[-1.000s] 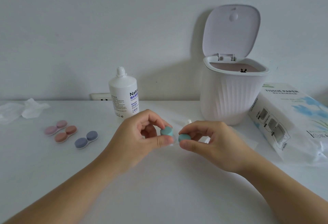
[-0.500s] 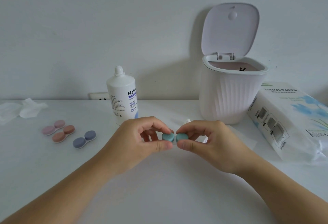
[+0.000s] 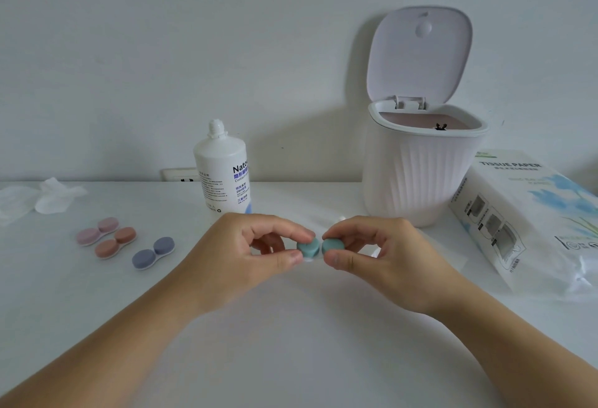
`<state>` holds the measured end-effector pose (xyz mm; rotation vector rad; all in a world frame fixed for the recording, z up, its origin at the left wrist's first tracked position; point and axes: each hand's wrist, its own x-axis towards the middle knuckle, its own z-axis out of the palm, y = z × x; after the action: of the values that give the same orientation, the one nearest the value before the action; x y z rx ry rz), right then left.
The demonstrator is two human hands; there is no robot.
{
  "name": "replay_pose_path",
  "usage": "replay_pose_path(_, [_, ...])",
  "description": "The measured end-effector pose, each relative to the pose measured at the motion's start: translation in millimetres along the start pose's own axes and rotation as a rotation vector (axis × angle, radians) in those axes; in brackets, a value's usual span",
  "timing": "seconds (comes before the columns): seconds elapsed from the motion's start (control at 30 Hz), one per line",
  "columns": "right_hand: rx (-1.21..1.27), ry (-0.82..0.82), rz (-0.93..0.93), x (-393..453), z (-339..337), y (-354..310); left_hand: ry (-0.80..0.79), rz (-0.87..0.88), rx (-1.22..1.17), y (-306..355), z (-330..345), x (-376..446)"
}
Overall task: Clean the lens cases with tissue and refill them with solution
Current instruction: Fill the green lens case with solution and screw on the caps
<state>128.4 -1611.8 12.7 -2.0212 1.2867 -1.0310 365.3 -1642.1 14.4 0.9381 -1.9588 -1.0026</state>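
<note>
1. Left hand (image 3: 249,255): curled, thumb and forefinger pinching the left cap of the teal lens case (image 3: 318,247).
2. Right hand (image 3: 385,255): curled likewise, thumb and forefinger pinching the right cap of the same case.
3. Teal lens case: held between both hands in the middle of the view, above the white counter (image 3: 291,343); two round teal caps side by side, a sliver of white base showing beneath them. Whether touching the counter or lifted off it, cannot tell.
4. Far left on the counter: three more lens cases, all capped and lying flat. Pink lens case (image 3: 98,231) farthest back, orange lens case (image 3: 115,242) just beside it and touching or nearly so, blue-grey lens case (image 3: 153,253) a little apart to the right.
5. Behind the left hand: white solution bottle (image 3: 222,174), upright, cap on, label with blue print facing forward.
6. Back left corner: crumpled tissue (image 3: 58,195) lying by the wall, with a flatter translucent white sheet beside it at the frame edge.
7. Behind the right hand: white ribbed desktop bin (image 3: 417,178), lid (image 3: 420,55) flipped up against the wall, pinkish interior visible.
8. Far right: tissue paper pack (image 3: 530,220), lying flat at an angle, near the bin, printed "TISSUE PAPER".
9. Behind the bottle at the wall's foot: a white wall socket (image 3: 179,175), partly hidden.
</note>
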Motion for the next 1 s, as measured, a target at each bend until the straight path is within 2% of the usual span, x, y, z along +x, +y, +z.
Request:
replay_pose_path(0.2, [-0.004,-0.014,-0.007,0.1,1.2,-0.9,0.012,0.005,-0.048,-1.5,11.5,0.4])
replay_pose_path(0.4, [-0.018,-0.006,-0.003,0.4,1.7,-1.0,0.071,0.035,0.051,-7.4,9.4,4.5])
replay_pose_path(0.77, [0.010,0.005,0.002,0.4,-0.2,-0.4,-0.027,-0.044,-0.026,-2.0,3.7,-0.6])
replay_pose_path(1.0, [-0.012,-0.005,-0.007,1.2,0.0,-1.7,0.116,0.011,0.069,-3.6,10.9,0.7])
